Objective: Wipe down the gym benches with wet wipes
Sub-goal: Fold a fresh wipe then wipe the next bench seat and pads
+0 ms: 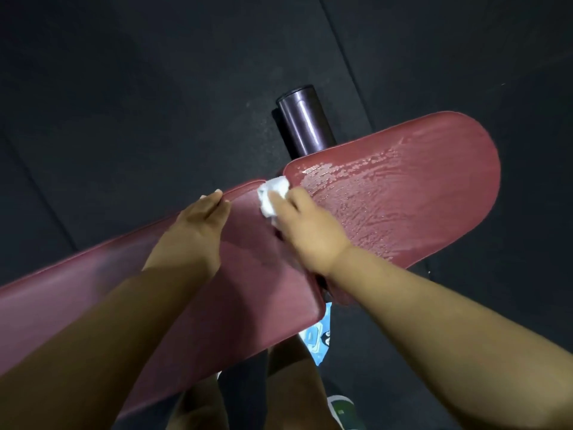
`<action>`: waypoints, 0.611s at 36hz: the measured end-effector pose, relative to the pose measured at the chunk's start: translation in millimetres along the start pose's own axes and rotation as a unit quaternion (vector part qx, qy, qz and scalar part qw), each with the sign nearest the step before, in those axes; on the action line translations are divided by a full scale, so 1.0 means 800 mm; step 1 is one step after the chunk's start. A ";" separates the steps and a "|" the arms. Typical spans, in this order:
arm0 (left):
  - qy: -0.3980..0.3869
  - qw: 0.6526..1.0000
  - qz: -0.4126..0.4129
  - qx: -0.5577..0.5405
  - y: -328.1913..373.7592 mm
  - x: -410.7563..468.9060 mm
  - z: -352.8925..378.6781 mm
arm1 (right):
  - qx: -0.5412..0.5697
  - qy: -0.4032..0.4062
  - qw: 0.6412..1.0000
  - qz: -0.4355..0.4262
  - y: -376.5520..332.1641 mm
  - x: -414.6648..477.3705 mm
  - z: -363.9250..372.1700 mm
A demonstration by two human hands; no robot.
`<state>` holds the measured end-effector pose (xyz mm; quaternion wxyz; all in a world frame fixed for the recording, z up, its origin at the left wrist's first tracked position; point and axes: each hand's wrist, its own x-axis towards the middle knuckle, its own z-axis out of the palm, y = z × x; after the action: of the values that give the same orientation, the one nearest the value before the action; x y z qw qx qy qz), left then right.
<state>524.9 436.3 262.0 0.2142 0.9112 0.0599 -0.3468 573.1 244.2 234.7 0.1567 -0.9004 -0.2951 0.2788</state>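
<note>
While the right hand [305, 221] clutches one crumpled white wipe [271, 193] at the seam between two maroon vinyl pads, we see the left hand [201, 221] lying flat, fingers straight, on the long pad [263, 274]. To the right, the rounded pad [418, 181] glistens with wet streaks.

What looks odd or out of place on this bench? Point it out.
Nothing looks damaged. The rounded seat pad is covered in wet, beaded streaks, beside the white wipe that the right hand grips. A blue printed packet shows below the bench's near edge, partly hidden.
</note>
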 end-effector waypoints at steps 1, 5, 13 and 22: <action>0.000 1.000 -0.002 0.004 -0.006 -0.005 -0.001 | -0.005 0.017 1.000 0.012 0.007 -0.002 -0.004; 0.008 1.000 -0.018 0.010 -0.032 -0.023 0.005 | 0.044 0.148 0.976 0.156 0.022 0.000 -0.014; 0.025 0.999 -0.024 0.020 -0.082 -0.059 0.018 | 0.027 0.151 0.976 0.154 -0.093 0.028 0.049; 0.011 0.999 0.036 -0.015 -0.118 -0.072 0.022 | 0.005 0.102 0.994 0.030 -0.085 -0.001 0.051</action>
<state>446.3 516.2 255.2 0.2394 0.9131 0.0347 -0.3283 517.9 301.2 233.0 0.1820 -0.9319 -0.2490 0.1912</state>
